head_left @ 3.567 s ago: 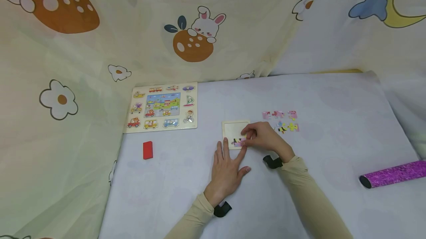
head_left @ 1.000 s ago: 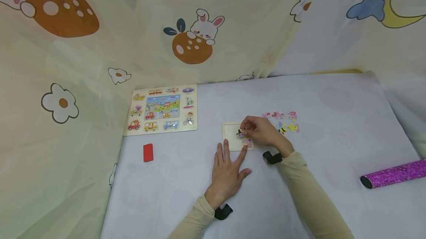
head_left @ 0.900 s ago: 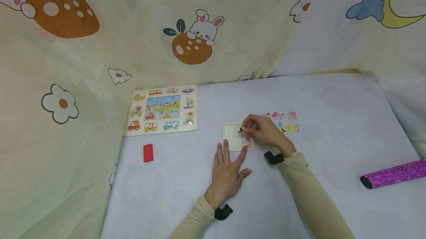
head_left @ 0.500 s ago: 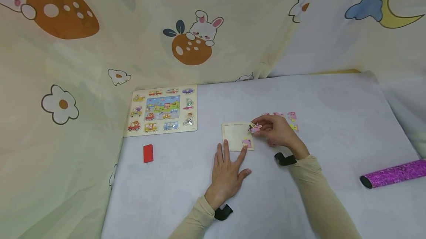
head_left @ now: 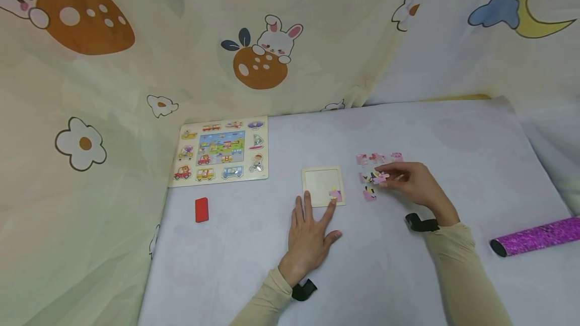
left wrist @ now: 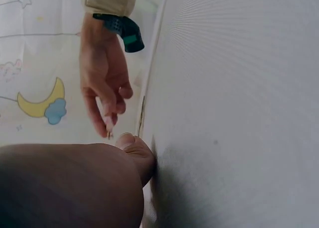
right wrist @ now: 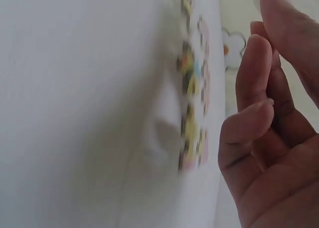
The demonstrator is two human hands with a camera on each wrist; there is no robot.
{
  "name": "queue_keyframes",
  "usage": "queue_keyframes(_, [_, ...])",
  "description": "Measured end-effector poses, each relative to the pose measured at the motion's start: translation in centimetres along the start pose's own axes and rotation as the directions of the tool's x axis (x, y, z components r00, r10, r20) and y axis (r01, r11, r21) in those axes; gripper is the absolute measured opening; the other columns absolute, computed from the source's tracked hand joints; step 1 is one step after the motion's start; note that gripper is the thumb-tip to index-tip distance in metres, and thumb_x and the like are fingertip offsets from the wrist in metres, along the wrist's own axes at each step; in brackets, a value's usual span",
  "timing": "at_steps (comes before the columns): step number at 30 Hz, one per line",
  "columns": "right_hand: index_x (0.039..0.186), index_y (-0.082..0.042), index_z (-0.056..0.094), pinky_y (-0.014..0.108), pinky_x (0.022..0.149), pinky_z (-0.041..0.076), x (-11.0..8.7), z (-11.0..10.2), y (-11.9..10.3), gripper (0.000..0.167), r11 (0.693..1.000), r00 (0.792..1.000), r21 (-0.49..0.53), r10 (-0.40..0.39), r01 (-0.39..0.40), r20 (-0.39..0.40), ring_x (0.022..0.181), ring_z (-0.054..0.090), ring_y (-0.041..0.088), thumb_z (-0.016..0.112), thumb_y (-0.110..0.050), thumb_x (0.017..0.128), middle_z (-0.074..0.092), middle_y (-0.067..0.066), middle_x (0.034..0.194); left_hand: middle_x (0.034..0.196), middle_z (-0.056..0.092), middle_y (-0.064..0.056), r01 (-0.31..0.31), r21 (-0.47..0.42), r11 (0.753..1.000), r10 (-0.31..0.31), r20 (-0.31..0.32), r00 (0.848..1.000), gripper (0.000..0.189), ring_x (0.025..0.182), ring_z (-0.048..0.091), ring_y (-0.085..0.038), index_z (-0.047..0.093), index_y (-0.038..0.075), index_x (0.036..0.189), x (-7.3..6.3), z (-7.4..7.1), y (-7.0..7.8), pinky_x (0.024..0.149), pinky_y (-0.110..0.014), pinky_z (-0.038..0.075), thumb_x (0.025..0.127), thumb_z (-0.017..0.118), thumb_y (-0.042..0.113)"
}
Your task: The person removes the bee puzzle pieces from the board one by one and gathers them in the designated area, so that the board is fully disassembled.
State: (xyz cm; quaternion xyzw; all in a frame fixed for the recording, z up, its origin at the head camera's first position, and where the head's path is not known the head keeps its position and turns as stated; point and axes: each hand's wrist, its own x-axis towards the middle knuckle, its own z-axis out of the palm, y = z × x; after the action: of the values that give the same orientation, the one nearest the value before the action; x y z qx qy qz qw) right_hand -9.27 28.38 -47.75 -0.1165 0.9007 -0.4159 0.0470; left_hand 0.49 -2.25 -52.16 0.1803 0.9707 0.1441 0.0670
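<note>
In the head view my right hand (head_left: 416, 185) pinches a small pink-and-yellow jigsaw piece (head_left: 380, 178) between thumb and fingertips, above the loose pieces. A square, pale wooden puzzle tray (head_left: 320, 169) lies at the middle of the table. One pink jigsaw piece (head_left: 335, 195) is in its lower right corner. With fingers spread straight, my left hand (head_left: 308, 238) lies on the table, fingertips at the tray's near rim. From the left wrist, the right hand (left wrist: 105, 63) appears raised. The right wrist view shows its fingers curled (right wrist: 279, 123); the held piece is not clear there.
Loose jigsaw pieces (head_left: 369, 194) lie right of the tray, also seen blurred as a row of pieces (right wrist: 189, 133) in the right wrist view. A vehicle puzzle board (head_left: 265, 154) stands back left, a red block (head_left: 201, 209) before it. A glittery purple tube (head_left: 534, 238) lies far right.
My right hand has lifted the piece from over the tray and carried it right, above the loose pieces. The left hand stays at the tray's near rim.
</note>
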Motion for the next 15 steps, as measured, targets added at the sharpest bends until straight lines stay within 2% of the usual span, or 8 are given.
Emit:
queue_keyframes(7, [0.123, -0.014, 0.08, 0.017, 0.075, 0.05, -1.7, -1.3, 1.5, 0.034, 0.998, 0.998, -0.033, 0.056, -0.055, 0.036, 0.084, 0.065, 0.003, 0.086, -0.013, 0.09, 0.079, 0.004, 0.101, 0.171, 0.008, -0.036, 0.007, -0.008, 1.0, -0.007, 0.005, 1.0, 0.075, 0.158, 0.011, -0.058, 0.031, 0.033, 0.168, 0.0, -0.1, 0.0, 0.124, -0.062, 0.028, 0.103, 0.056, 0.059])
queue_keyframes(11, [0.124, -0.014, 0.079, 0.019, 0.075, 0.05, -2.2, -1.4, 1.9, 0.035, 0.992, 0.991, -0.061, 0.113, -0.109, 0.07, 0.084, 0.064, 0.006, 0.085, -0.014, 0.09, 0.077, 0.002, 0.097, 0.172, 0.007, -0.035, 0.014, -0.004, 1.0, -0.014, 0.017, 1.0, 0.076, 0.159, 0.01, -0.057, 0.029, 0.033, 0.169, 0.0, -0.1, 0.0, 0.124, -0.062, 0.028, 0.103, 0.056, 0.06])
queue_keyframes(15, [0.123, -0.012, 0.079, 0.022, 0.072, 0.05, -2.5, -1.1, 2.0, 0.036, 0.991, 0.989, -0.072, 0.122, -0.115, 0.089, 0.082, 0.063, 0.01, 0.088, -0.015, 0.088, 0.076, 0.003, 0.096, 0.173, 0.007, -0.034, 0.023, 0.003, 1.0, -0.024, 0.03, 0.999, 0.082, 0.159, 0.01, -0.056, 0.025, 0.027, 0.17, 0.0, -0.1, 0.1, 0.125, -0.061, 0.027, 0.103, 0.055, 0.061])
